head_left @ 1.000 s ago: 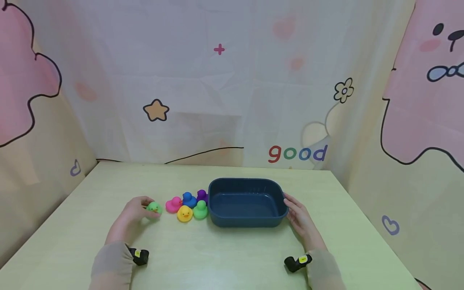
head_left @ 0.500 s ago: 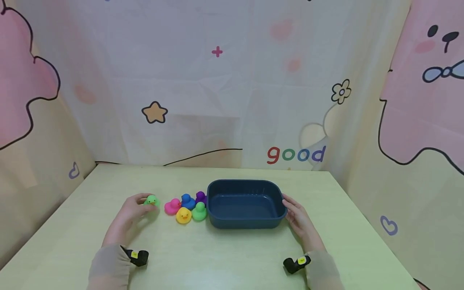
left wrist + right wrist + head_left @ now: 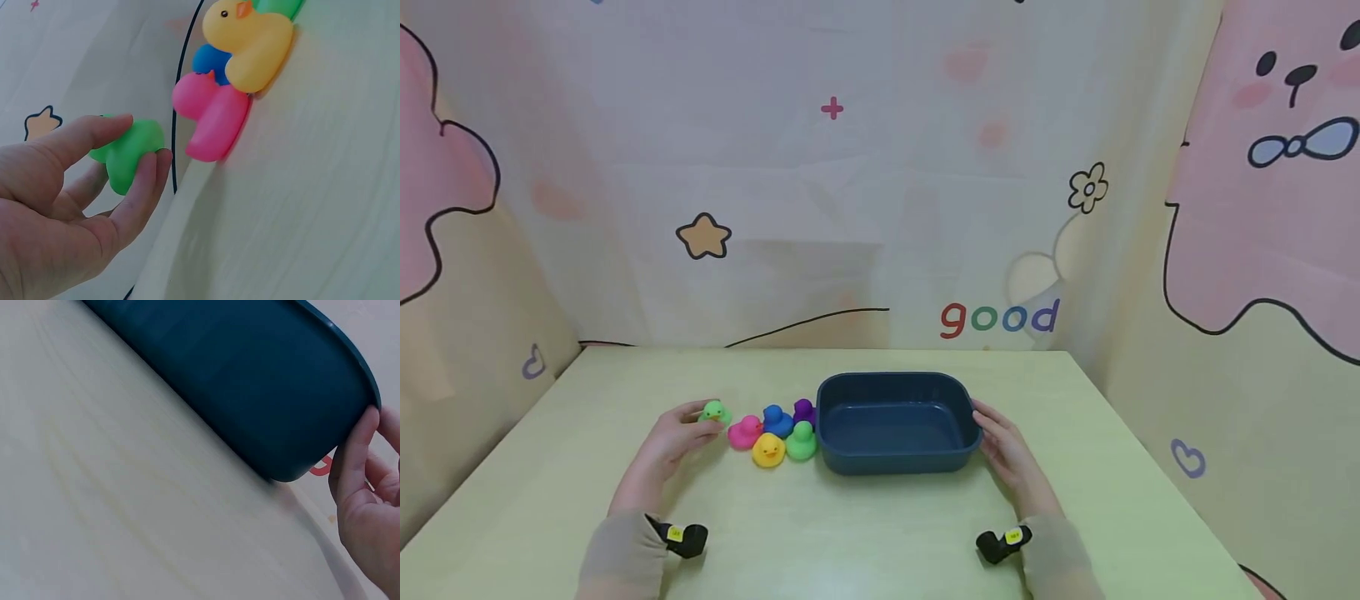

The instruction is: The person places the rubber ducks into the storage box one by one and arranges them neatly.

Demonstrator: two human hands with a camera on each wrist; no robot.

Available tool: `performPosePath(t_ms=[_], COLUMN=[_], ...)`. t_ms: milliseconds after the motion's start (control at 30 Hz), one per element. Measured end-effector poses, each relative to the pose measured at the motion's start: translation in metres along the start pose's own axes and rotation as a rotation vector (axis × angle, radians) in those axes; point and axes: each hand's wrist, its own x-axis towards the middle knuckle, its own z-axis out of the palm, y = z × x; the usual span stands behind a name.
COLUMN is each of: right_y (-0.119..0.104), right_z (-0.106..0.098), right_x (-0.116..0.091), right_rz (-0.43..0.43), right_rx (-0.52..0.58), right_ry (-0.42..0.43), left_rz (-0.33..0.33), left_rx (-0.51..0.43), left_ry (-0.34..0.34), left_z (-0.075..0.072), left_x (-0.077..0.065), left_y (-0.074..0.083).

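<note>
My left hand [image 3: 679, 433] pinches a light green rubber duck [image 3: 714, 413] between thumb and fingers. In the left wrist view, that duck [image 3: 132, 150] is held above the table, beside a pink rubber duck [image 3: 215, 115]. The pink duck touches a group with a yellow duck [image 3: 768, 451], a blue duck [image 3: 777, 421], a purple duck [image 3: 804, 412] and another green duck [image 3: 802, 441]. Right of them stands a dark blue rectangular bin [image 3: 895, 462] with nothing inside. The fingers of my right hand [image 3: 1011, 454] touch the bin's right end near its rim.
Everything stands on a pale wooden table [image 3: 850, 542]. Behind it hangs a printed cloth [image 3: 775, 167] with a star, a flower and the word "good". More printed cloth encloses the left and right sides.
My left hand has raised the green duck off the table and brought it slightly right, closer to the pink duck. My right hand stays at the bin. The head view has shifted a little.
</note>
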Motion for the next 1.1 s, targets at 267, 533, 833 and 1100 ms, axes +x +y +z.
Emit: performPosePath(t_ms=[267,533,833,1100], right_y=[-0.003,-0.006,-0.007,-0.003], right_z=[0.002,0.002,0.000,-0.001], right_x=[-0.001,0.001,0.001,-0.001], right_rz=[0.033,0.052,0.038,0.023], right_rx=[0.055,0.087,0.100,0.105], right_ry=[-0.001,0.007,-0.004,-0.034], left_rz=[-0.047,-0.022,0.026,0.064], left_rx=[0.109,0.026,-0.075,-0.157], left_ry=[0.048,0.003,-0.054,-0.128], left_z=[0.015,0.036,0.077,0.130], left_x=[0.004,0.013,0.033,0.046], left_y=[0.007,0.024,0.050,0.066])
